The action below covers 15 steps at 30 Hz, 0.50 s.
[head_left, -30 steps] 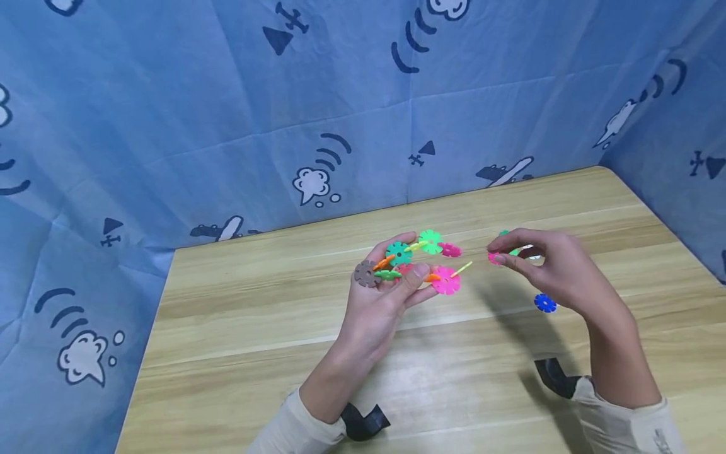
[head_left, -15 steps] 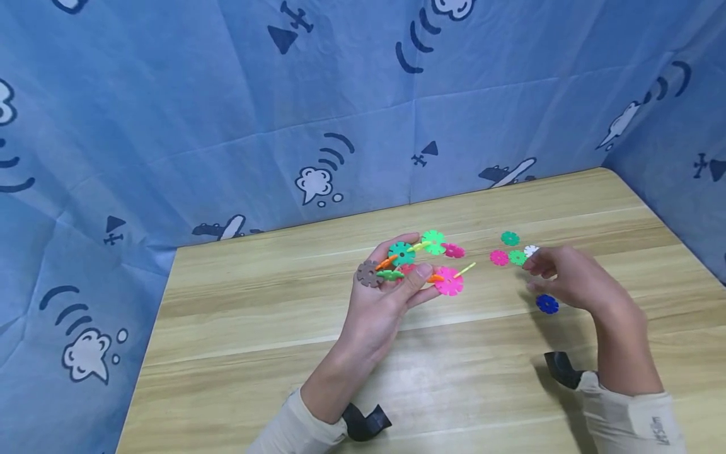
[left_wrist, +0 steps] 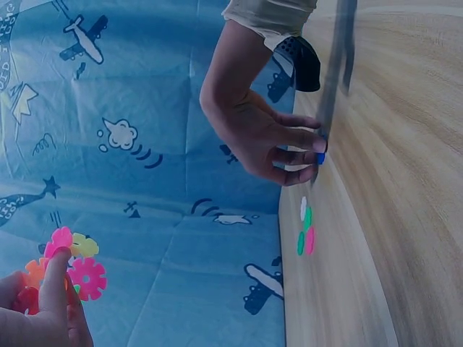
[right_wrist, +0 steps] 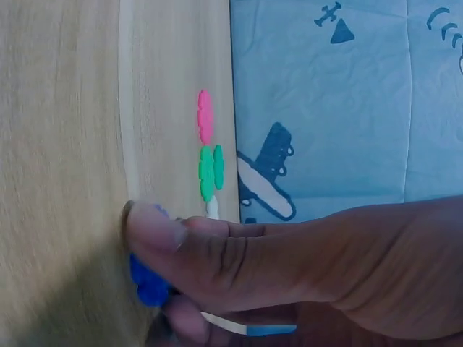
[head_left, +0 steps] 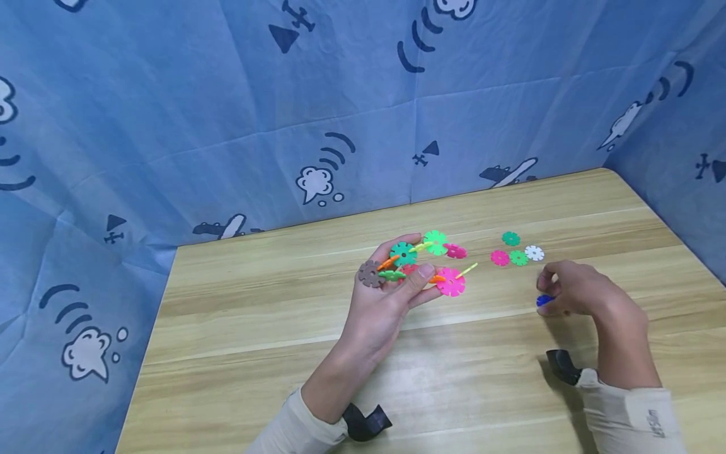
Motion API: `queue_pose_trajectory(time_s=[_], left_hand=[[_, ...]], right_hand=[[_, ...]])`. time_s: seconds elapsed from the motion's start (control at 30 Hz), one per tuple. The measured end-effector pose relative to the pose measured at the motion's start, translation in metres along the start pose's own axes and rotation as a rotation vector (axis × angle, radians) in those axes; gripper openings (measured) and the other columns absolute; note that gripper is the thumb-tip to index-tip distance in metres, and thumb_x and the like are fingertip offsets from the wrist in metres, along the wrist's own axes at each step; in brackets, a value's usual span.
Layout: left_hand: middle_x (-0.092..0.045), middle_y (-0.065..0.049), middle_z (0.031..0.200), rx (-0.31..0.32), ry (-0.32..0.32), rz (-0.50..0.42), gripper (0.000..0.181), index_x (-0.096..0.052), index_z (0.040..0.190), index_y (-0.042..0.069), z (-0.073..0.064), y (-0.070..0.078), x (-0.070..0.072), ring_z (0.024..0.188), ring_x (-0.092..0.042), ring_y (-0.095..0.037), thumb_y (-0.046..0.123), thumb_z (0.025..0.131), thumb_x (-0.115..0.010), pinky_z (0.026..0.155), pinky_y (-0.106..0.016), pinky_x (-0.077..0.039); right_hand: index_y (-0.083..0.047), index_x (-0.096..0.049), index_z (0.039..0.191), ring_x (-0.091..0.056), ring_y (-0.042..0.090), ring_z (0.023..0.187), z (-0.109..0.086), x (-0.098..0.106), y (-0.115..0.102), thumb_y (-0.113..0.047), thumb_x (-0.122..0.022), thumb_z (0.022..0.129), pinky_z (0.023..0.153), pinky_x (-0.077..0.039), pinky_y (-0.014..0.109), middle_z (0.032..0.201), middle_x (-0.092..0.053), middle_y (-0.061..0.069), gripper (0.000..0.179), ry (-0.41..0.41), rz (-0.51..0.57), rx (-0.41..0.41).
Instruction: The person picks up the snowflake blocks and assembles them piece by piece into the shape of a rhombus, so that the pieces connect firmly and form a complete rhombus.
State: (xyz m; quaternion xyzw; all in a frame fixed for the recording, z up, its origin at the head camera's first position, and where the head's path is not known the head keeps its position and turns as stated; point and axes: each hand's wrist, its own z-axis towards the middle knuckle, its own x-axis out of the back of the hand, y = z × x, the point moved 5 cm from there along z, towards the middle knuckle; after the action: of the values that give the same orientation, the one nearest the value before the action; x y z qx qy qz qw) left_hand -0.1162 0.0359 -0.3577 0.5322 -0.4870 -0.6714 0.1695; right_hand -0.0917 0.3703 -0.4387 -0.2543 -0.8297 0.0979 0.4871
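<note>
My left hand (head_left: pixel 374 309) holds up a curved chain of notched plastic snowflake discs (head_left: pixel 451 283) slotted together, with the thumb across it. A brown disc (head_left: pixel 370 274) sits at the chain's left bend, and a thin yellow disc (head_left: pixel 467 270), edge-on, juts from a pink one at the right. The palm covers some of the chain's underside. Low over the table, my right hand (head_left: pixel 590 290) pinches a loose blue snowflake disc (head_left: pixel 544 301) between thumb and fingers. In the right wrist view the thumb hides much of the blue disc (right_wrist: pixel 148 283).
Beyond the right hand, loose discs lie on the wooden table (head_left: pixel 255 315): a pink one (head_left: pixel 500 258), two green ones (head_left: pixel 518 258) and a white one (head_left: pixel 534 253). A blue patterned cloth (head_left: pixel 255 126) hangs behind the table and along its sides.
My right hand has left the pink disc beside the green ones, moved right and toward me, and taken the blue disc. My left hand keeps its hold on the chain, almost still.
</note>
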Motion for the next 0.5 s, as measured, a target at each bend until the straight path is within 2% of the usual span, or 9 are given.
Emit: queue_pose_trajectory(time_s=[0.23, 0.5], left_hand=[[-0.070, -0.001, 0.114, 0.009, 0.003, -0.001, 0.050, -0.060, 0.145, 0.006, 0.0003, -0.0005, -0.0007, 0.104, -0.074, -0.013, -0.012, 0.099, -0.065, 0.094, -0.041, -0.067], [-0.071, -0.001, 0.112, 0.016, 0.003, 0.000, 0.051, -0.058, 0.147, 0.005, 0.0010, -0.0008, -0.0015, 0.103, -0.074, -0.013, -0.013, 0.099, -0.065, 0.094, -0.040, -0.067]], right_hand=[[-0.001, -0.061, 0.099, -0.057, 0.023, 0.077, 0.0009, 0.0002, -0.0018, -0.013, -0.091, 0.085, 0.065, -0.046, 0.032, 0.083, -0.055, 0.007, 0.035, 0.011, 0.001, 0.006], [0.000, -0.058, 0.101, -0.058, 0.024, 0.078, 0.0018, 0.0002, -0.0064, -0.012, -0.091, 0.085, 0.065, -0.048, 0.032, 0.091, -0.061, 0.014, 0.039, 0.046, -0.005, 0.034]])
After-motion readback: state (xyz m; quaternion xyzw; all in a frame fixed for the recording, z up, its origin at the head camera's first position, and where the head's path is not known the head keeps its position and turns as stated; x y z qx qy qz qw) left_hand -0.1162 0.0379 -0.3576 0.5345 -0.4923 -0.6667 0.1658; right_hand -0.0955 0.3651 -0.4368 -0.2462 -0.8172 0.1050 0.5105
